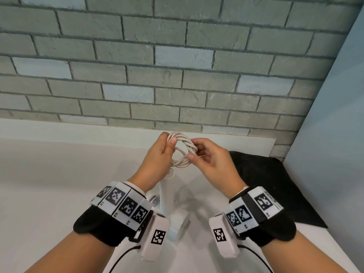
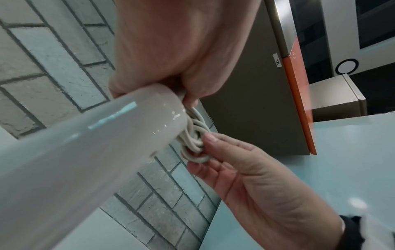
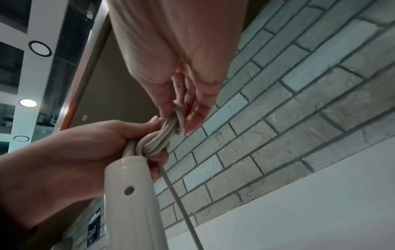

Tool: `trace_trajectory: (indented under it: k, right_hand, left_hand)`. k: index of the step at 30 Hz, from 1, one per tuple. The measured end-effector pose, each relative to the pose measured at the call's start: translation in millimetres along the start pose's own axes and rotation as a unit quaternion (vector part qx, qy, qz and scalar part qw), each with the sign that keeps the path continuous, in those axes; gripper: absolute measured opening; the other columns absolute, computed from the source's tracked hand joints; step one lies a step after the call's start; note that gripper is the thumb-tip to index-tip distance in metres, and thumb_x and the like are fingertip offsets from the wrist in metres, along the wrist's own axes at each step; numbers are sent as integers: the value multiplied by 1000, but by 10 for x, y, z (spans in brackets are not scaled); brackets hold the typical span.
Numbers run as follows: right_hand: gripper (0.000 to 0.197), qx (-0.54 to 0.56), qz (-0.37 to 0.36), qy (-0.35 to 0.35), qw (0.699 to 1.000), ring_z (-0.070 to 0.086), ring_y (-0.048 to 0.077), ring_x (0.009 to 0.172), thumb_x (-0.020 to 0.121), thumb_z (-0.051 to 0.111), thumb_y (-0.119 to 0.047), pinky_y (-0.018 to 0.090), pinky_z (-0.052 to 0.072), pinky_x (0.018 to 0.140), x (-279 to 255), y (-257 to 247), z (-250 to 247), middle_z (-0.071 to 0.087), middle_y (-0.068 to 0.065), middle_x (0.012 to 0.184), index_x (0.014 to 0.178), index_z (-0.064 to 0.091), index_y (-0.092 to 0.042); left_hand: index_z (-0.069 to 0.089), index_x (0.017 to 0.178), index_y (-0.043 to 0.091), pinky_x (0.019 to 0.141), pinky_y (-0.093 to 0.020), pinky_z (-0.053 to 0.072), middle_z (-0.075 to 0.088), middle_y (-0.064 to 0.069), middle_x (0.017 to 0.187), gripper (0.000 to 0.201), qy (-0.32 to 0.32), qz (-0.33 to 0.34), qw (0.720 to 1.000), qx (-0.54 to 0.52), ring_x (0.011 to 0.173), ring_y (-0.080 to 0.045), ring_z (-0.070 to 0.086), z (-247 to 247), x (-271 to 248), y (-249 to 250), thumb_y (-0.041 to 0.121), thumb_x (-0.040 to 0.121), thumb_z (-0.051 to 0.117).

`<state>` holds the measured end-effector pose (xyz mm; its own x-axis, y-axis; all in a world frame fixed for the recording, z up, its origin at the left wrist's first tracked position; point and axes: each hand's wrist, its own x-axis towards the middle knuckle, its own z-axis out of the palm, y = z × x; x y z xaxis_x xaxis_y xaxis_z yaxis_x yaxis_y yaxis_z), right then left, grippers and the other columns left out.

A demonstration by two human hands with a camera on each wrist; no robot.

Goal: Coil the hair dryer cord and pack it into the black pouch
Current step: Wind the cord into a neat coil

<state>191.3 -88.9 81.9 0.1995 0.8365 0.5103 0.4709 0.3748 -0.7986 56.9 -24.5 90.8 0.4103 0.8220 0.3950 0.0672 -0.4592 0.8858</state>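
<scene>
The hair dryer cord (image 1: 182,149) is held above the worktop (image 1: 59,184) as a small bundle of pale loops, just over the end of the hair dryer handle (image 1: 167,186). One side of the bundle is clasped by the left hand (image 1: 157,154), thumb curled over the loops. The opposite side is pinched between thumb and forefinger of the right hand (image 1: 208,160), the other fingers loosely fanned. From the right wrist view, one strand is seen wound across the loops, and a free length trails downward past the handle.

The cord is judged light, smooth and springy: the loops would likely spread if either grip were eased. The best hold is thought to be across all the loops at once, near the crossing strand. The hair dryer is rigid and glossy, perhaps slippery, so its handle should be gripped firmly. The black pouch (image 1: 266,184) lies flat on the worktop to the right, well apart from the hands; coiling is judged nearly finished.
</scene>
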Motion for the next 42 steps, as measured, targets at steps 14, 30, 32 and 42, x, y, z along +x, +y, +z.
trace_trajectory:
  k: [14,30,32,42]
  right_hand:
    - [32,396,124,6,910,65,18,90,83,50,-10,29,55,85,-78,109,96,67,11,94,111,54,4]
    - [34,383,169,-88,904,59,9,72,81,49,-32,23,42,66,58,-33,153,65,-4,74,110,55,-15]
    - [39,370,158,-107,909,60,12,85,80,55,-17,25,49,80,49,-29,130,65,0,88,118,52,-8]
    - [35,232,157,-62,958,58,18,85,83,60,-6,26,50,75,82,-98,45,59,8,89,117,52,-8]
  left_hand:
    - [47,77,24,48,-5,34,43,7,62,24,-29,-1,996,-88,47,6,44,-16,-41,7,23,97,34]
    - [43,84,17,53,-15,37,48,-2,71,19,9,34,999,-11,59,-7,45,22,-31,-8,26,97,32]
    - [41,82,19,57,-19,37,47,-1,72,19,3,51,999,10,62,-11,44,28,-34,-4,26,96,32]
    - [39,83,11,60,-25,36,45,-1,70,21,-41,41,998,12,65,-13,42,101,-44,50,27,96,33]
